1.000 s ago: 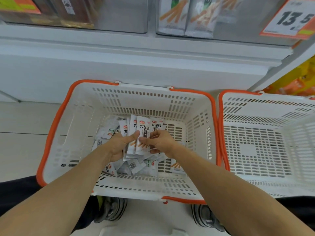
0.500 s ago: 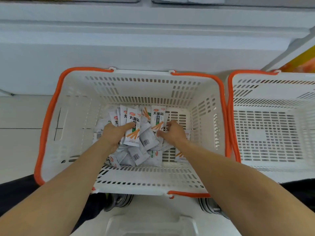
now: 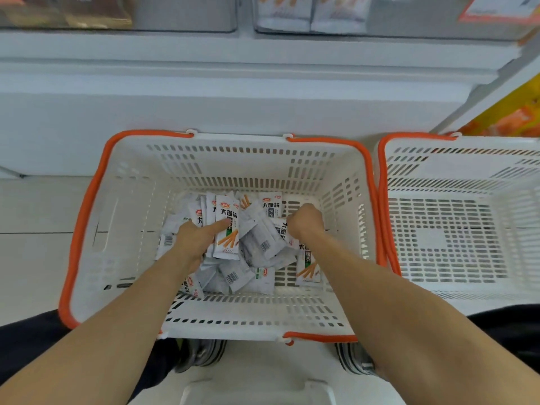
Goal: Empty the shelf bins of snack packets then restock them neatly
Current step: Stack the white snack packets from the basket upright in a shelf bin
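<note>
Lighting: bright, even, diffuse, apparently from overhead; cool white cast. Shadows soft and faint, darkest under the near rim of the left basket [image 3: 222, 331]. Far shelf bins [image 3: 309, 13] smeared by motion blur. Print on the snack packets [image 3: 228, 229] legible at centre. Wide-angle distortion bows lines toward the edges. Mild glare on white plastic.

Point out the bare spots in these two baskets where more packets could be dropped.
Right basket: floor bare. Left basket: free strip along its left wall. Crowded mid-floor, where the left hand and right hand work the packets.
</note>
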Demonstrator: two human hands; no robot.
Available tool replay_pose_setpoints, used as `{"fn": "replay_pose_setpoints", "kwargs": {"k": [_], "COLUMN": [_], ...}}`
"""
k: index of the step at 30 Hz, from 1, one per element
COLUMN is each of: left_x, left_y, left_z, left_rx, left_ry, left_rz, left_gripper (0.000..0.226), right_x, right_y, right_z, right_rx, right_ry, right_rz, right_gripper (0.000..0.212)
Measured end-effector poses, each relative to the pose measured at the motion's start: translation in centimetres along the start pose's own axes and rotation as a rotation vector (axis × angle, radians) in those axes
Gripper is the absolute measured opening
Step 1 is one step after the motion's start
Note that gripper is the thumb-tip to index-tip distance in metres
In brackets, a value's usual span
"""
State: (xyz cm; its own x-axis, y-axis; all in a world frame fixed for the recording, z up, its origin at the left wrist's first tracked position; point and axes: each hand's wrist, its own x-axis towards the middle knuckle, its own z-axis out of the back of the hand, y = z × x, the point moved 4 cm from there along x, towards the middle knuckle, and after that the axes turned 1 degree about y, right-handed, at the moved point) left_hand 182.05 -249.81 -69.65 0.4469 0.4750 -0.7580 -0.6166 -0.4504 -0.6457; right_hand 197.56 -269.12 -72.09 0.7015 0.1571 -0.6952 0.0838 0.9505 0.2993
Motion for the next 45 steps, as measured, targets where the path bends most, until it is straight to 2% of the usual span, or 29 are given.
{"fn": "replay_pose_setpoints", "kwargs": {"k": [2, 8, 12, 14, 16, 18, 20, 21, 23, 25, 27, 28, 29, 31, 32, 33, 35, 37, 38, 40, 43, 45], "left_x": [-0.6, -3.8, -7.7, -10.1, -13.0, -15.7, -17.8, -18.6, -19.8, -20.8, -21.6, -21.9, -22.2, -22.9, -23.1, -23.4, -24.2, -24.5, -24.4, -24.1, -23.7, -23.5], "left_y": [-0.8, -4.6, -9.0, -11.4, -13.4, -15.1, -16.2, -16.6, -17.4, -18.2, -19.7, -20.5, -21.4, -23.6, -24.8, -25.9, -27.1, -27.2, -27.1, -26.9, -27.3, -27.6], "left_z": [-0.8, -3.7, -5.2, -6.2, -7.3, -8.6, -9.9, -10.5, -11.5, -12.0, -12.2, -12.2, -12.2, -12.1, -11.9, -11.6, -11.1, -10.7, -10.6, -10.8, -10.8, -10.7], "left_rx": [-0.026, -0.134, -0.074, 0.000, 0.061, 0.049, -0.009, -0.030, -0.052, -0.084, -0.109, -0.078, -0.020, 0.103, 0.130, 0.136, 0.108, 0.063, 0.041, 0.018, 0.018, 0.009], "left_ry": [0.012, 0.082, 0.289, 0.451, 0.591, 0.705, 0.799, 0.821, 0.823, 0.798, 0.796, 0.781, 0.756, 0.660, 0.608, 0.570, 0.554, 0.559, 0.559, 0.565, 0.517, 0.424], "left_rz": [-0.010, -0.063, -0.105, -0.101, -0.101, -0.139, -0.162, -0.166, -0.169, -0.176, -0.207, -0.221, -0.240, -0.288, -0.320, -0.349, -0.409, -0.477, -0.497, -0.506, -0.537, -0.607], "left_gripper": [0.020, 0.018, 0.021, 0.036, 0.040, 0.041, 0.056, 0.063, 0.053, 0.049, 0.068, 0.070, 0.062, 0.042, 0.041, 0.045, 0.048, 0.044, 0.045, 0.044, 0.033, 0.047], "right_x": [-1.1, -7.6, -14.4, -18.0, -20.5, -21.5, -22.1, -22.3, -22.5, -22.3, -22.5, -22.7, -22.7, -22.8, -22.6, -22.5, -23.4, -24.3, -24.6, -24.6, -24.3, -23.9], "right_y": [0.5, 4.4, 7.0, 7.9, 8.5, 8.5, 8.0, 7.8, 7.6, 7.8, 8.3, 8.6, 8.7, 8.7, 8.6, 8.7, 9.2, 9.6, 9.9, 10.4, 10.6, 10.9], "right_z": [2.6, 12.9, 20.0, 23.0, 25.5, 27.5, 28.8, 29.1, 29.3, 29.1, 29.1, 29.2, 29.3, 29.6, 29.7, 29.5, 28.3, 27.0, 26.5, 26.2, 26.6, 26.7], "right_rx": [-0.109, -0.418, -0.462, -0.363, -0.236, -0.121, -0.010, 0.044, 0.150, 0.267, 0.383, 0.446, 0.526, 0.748, 0.863, 0.928, 0.839, 0.777, 0.805, 0.858, 0.825, 0.758], "right_ry": [0.023, 0.040, 0.038, 0.007, -0.077, -0.220, -0.397, -0.474, -0.562, -0.590, -0.603, -0.612, -0.618, -0.528, -0.386, -0.168, 0.281, 0.533, 0.599, 0.631, 0.553, 0.486], "right_rz": [0.069, 0.423, 0.702, 0.774, 0.804, 0.817, 0.813, 0.812, 0.807, 0.818, 0.844, 0.853, 0.845, 0.740, 0.661, 0.599, 0.555, 0.597, 0.624, 0.681, 0.765, 0.791], "right_gripper": [0.015, 0.023, 0.015, 0.017, 0.020, 0.026, 0.039, 0.045, 0.055, 0.057, 0.056, 0.057, 0.058, 0.062, 0.061, 0.054, 0.031, 0.021, 0.023, 0.031, 0.031, 0.028]}}
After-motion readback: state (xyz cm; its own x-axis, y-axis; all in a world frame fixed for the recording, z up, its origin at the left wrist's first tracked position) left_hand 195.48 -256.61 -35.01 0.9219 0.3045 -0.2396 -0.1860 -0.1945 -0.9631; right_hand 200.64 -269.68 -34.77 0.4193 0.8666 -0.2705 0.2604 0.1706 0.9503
